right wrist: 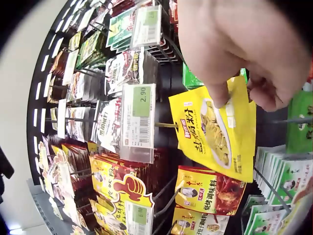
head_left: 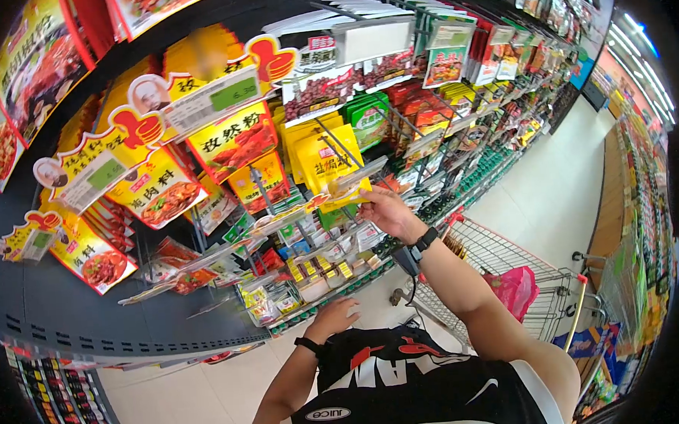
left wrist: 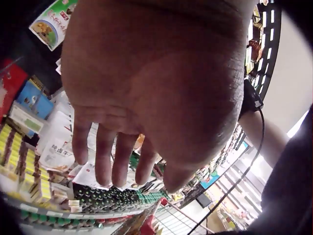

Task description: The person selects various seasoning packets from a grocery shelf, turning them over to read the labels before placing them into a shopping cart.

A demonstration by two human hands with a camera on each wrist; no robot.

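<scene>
My right hand [head_left: 391,212] pinches the lower edge of a yellow seasoning packet [head_left: 327,157] on the shelf rack. In the right wrist view the thumb lies over the printed front of this yellow packet [right wrist: 214,131], and the other fingers curl behind it. More yellow packets hang just behind it on the hook. My left hand [head_left: 334,317] hangs low in front of the bottom shelf, holding nothing. The left wrist view shows its palm [left wrist: 146,83] and loosely extended fingers.
Seasoning packets hang in rows on metal hooks, with price tags [right wrist: 139,117] sticking out in front. Small boxes [head_left: 316,271] line the lower shelf. A wire shopping cart [head_left: 540,309] holding a pink bag [head_left: 512,291] stands at my right. Another stocked shelf lies across the aisle.
</scene>
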